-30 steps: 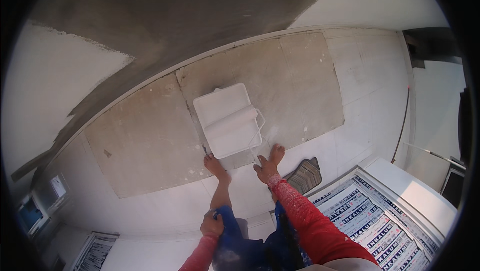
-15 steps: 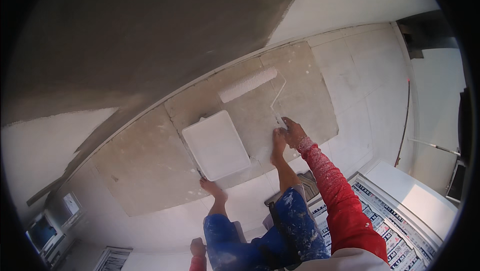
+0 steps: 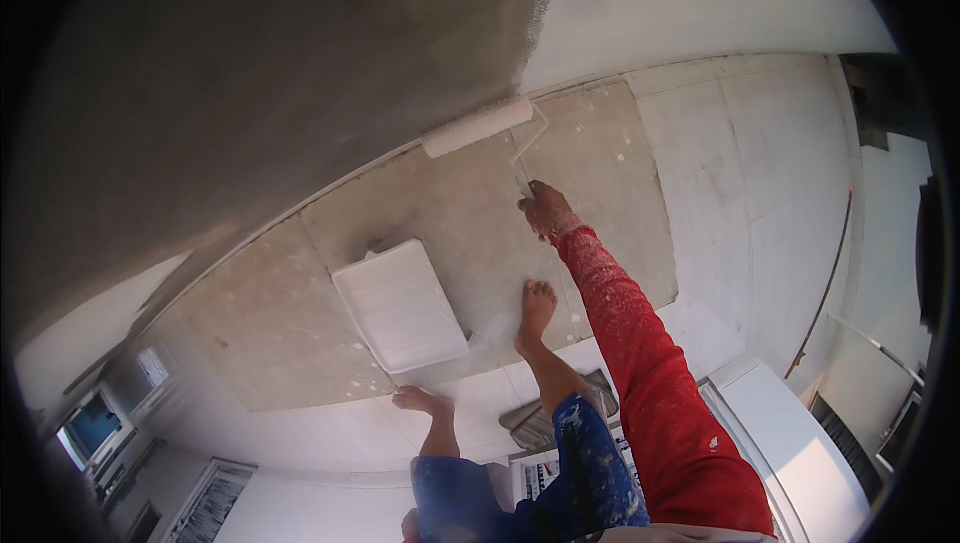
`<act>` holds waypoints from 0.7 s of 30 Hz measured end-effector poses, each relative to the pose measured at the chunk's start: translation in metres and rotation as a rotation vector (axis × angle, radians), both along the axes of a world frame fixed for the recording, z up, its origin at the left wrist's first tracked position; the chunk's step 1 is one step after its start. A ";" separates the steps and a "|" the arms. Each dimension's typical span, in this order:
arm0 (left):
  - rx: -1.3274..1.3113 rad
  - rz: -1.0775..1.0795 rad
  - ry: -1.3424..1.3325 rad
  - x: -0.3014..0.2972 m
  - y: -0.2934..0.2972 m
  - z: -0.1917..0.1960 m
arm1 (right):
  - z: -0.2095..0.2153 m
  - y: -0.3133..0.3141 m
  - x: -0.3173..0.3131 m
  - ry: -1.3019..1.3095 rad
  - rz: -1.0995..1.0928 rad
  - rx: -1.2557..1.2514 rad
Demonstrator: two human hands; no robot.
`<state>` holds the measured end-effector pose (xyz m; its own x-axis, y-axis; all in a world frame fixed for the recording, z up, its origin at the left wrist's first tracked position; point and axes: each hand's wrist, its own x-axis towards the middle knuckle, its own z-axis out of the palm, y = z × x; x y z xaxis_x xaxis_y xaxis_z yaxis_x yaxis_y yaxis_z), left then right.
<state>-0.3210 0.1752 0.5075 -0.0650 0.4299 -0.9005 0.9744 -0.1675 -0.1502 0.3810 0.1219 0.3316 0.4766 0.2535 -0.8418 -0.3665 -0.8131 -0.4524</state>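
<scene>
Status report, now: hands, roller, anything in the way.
Right hand gripping paint roller, roller against grey wall. Left hand out of view. Paint tray on floor beside bare feet, away from the roller.

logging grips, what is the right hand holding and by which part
The right hand holds a paint roller by the lower end of its handle.
</scene>
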 end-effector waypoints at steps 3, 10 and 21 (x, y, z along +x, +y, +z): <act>0.017 0.026 -0.034 0.001 -0.009 0.010 | 0.014 -0.003 -0.006 -0.032 -0.045 0.031; 0.044 0.047 -0.100 -0.019 0.005 0.037 | 0.079 -0.032 -0.044 -0.263 -0.047 0.169; -0.183 -0.374 -0.387 -0.029 0.032 0.066 | 0.289 -0.035 -0.080 -0.484 -0.065 0.270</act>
